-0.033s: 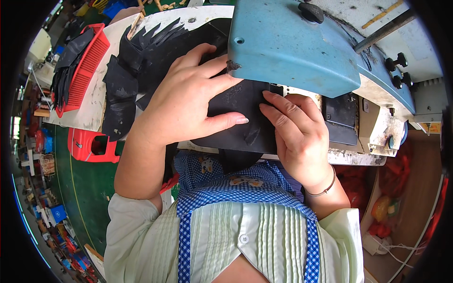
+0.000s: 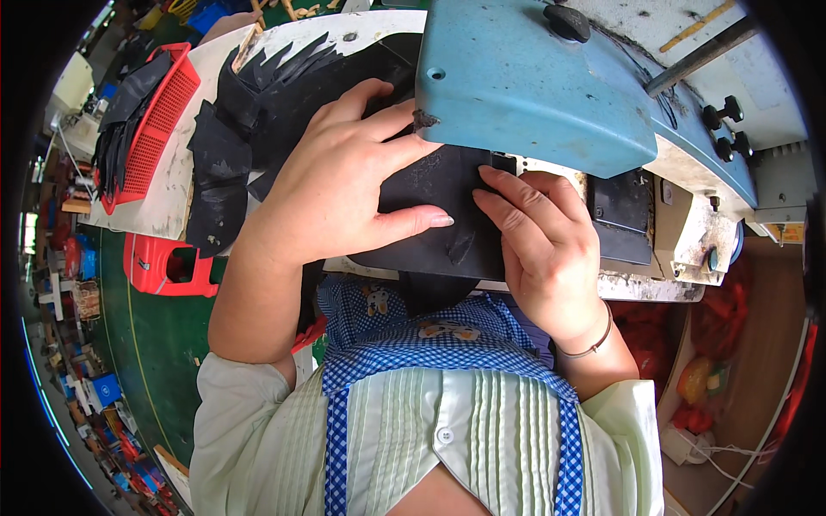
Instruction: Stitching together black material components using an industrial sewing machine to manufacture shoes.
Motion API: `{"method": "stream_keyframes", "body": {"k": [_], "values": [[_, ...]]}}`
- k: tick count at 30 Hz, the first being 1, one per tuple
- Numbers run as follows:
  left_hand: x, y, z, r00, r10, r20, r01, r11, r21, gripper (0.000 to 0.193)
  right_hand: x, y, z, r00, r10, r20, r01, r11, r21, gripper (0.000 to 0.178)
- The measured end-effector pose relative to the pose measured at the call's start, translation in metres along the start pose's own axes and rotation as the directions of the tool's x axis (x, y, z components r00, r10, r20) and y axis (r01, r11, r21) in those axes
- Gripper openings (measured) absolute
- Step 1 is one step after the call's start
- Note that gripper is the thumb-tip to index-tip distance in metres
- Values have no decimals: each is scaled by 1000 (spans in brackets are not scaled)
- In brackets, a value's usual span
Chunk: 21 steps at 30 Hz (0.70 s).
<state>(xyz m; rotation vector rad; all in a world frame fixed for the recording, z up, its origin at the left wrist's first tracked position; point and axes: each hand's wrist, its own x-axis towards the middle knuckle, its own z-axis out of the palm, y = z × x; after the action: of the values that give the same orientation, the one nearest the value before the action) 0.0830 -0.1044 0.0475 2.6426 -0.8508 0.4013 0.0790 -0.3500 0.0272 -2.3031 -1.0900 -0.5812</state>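
A flat black sheet piece (image 2: 430, 245), leather-like, lies at the front of the blue machine head (image 2: 533, 112). My left hand (image 2: 340, 181) is open, its fingers spread over the dark material and its thumb stretched out above the piece. Part of its fingertips sits close by the machine's left corner. My right hand (image 2: 546, 232) is closed at the right side of the same piece, with fingers bent together and the thumb hidden beneath. The spot under the machine head is hidden by its casing. Several black cut pieces (image 2: 219, 155) lie overlapped to the left.
A red basket (image 2: 159, 129) with black pieces stands at the left end of the white worktop (image 2: 194, 103). Below it is a red plastic stool (image 2: 172, 267) on the green floor. A black knob (image 2: 566, 23) tops the machine. White cables (image 2: 714, 451) hang at the lower right.
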Motion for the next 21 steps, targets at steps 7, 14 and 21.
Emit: {"method": "stream_keyframes", "body": {"k": [7,14,21], "values": [[2,2,5,998,-46,-35,48,996,79,61,0,1,1,1000,-11,-9,11,1000,1,37],[8,-3,11,994,-72,-86,81,990,113,61,-3,5,3,999,-47,-19,46,999,-16,35],[17,-8,16,982,-69,-178,95,985,144,55,-1,3,2,1000,-18,-26,17,1000,-17,36]]}}
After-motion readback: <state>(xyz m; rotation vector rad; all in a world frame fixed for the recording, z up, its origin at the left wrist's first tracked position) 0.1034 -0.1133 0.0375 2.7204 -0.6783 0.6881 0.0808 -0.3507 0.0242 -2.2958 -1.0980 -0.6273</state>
